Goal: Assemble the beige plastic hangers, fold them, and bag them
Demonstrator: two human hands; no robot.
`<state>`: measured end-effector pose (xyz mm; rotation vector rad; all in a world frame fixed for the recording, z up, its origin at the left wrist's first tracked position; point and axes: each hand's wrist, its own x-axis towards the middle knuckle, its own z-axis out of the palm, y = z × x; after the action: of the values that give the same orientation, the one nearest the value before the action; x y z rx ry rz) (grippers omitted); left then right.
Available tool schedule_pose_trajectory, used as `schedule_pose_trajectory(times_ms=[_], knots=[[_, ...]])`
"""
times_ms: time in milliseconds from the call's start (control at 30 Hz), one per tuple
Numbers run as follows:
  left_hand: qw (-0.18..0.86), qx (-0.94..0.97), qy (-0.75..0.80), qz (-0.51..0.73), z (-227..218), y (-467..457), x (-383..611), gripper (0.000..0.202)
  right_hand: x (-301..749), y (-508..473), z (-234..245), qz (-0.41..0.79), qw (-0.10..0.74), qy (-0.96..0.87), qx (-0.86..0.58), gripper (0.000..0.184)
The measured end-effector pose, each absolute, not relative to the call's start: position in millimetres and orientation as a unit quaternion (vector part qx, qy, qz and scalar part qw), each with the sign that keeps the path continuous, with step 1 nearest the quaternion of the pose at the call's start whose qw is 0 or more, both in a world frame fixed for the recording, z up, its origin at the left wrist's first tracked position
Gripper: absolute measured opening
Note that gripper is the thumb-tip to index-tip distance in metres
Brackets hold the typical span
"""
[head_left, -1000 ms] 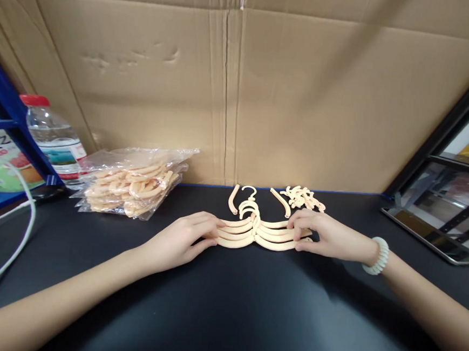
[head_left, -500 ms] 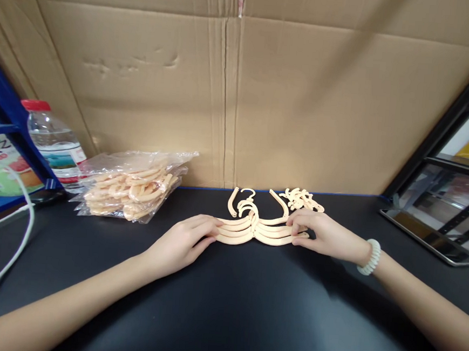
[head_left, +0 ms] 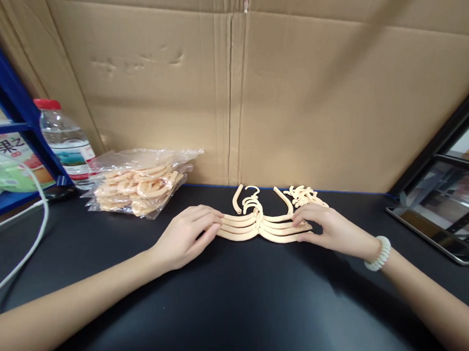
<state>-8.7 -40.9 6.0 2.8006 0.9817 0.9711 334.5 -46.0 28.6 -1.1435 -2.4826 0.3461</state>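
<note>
Several cream plastic clothes hangers [head_left: 278, 237] lie overlapped in a row on the black table, their hooks bunched at the middle. My left hand [head_left: 189, 236] is at their left ends, thumb and fingertips closed around the row. At the right ends, my right hand [head_left: 323, 228] has its thumb against the front hanger and its fingers over the ones behind. Beyond the row lie a loose hook piece [head_left: 252, 190] and two loose curved arms, one on the left [head_left: 238, 199] and one on the right [head_left: 283, 200]. A heap of small cream pieces [head_left: 304, 195] sits behind my right hand, partly hidden.
On the left, a clear plastic bag [head_left: 144, 187] of cream hanger parts stands beside a water bottle [head_left: 68, 146] with a red cap. A white cable [head_left: 42, 225] curves over the left side. A tablet-like device [head_left: 424, 236] lies at right. A cardboard wall [head_left: 306, 94] borders the back.
The view has shifted slightly, moving everything a little to the right. My right thumb and fingers have parted a little at the hanger ends. My left hand stays at the left ends.
</note>
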Motion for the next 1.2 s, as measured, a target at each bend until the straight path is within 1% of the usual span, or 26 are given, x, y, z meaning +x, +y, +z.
schedule_pose_trajectory(times_ms=[100, 167, 300, 433, 533, 700, 833, 900, 1000, 1200], knots=[[0.03, 0.883, 0.327, 0.335, 7, -41, -13, 0.033, 337, -46, 32, 0.099, 0.206, -0.881, -0.414, 0.017], [0.049, 0.87, 0.348, 0.347, 6, -41, -15, 0.036, 339, -46, 35, 0.091, 0.205, -0.884, -0.411, 0.018], [0.057, 0.846, 0.396, 0.352, 3, -40, -17, 0.034, 343, -45, 37, 0.096, 0.176, -0.887, -0.415, 0.023], [0.046, 0.851, 0.396, 0.341, 1, -39, -16, 0.035, 346, -42, 31, 0.092, 0.162, -0.875, -0.446, 0.018], [0.026, 0.864, 0.39, 0.316, 2, -39, -15, 0.035, 348, -40, 28, 0.086, 0.162, -0.875, -0.448, 0.017], [0.01, 0.873, 0.396, 0.284, 7, -40, -10, 0.028, 347, -40, 28, 0.089, 0.155, -0.879, -0.442, 0.02], [0.011, 0.915, 0.317, 0.251, 11, -41, -6, 0.024, 346, -41, 29, 0.092, 0.149, -0.876, -0.45, 0.018], [0.009, 0.928, 0.284, 0.242, 11, -41, -5, 0.014, 346, -42, 29, 0.092, 0.149, -0.874, -0.453, 0.018], [0.0, 0.924, 0.29, 0.25, 8, -40, -6, 0.003, 346, -42, 29, 0.091, 0.148, -0.875, -0.452, 0.018], [-0.024, 0.905, 0.321, 0.276, 1, -35, -8, 0.019, 347, -40, 27, 0.09, 0.152, -0.874, -0.453, 0.018]])
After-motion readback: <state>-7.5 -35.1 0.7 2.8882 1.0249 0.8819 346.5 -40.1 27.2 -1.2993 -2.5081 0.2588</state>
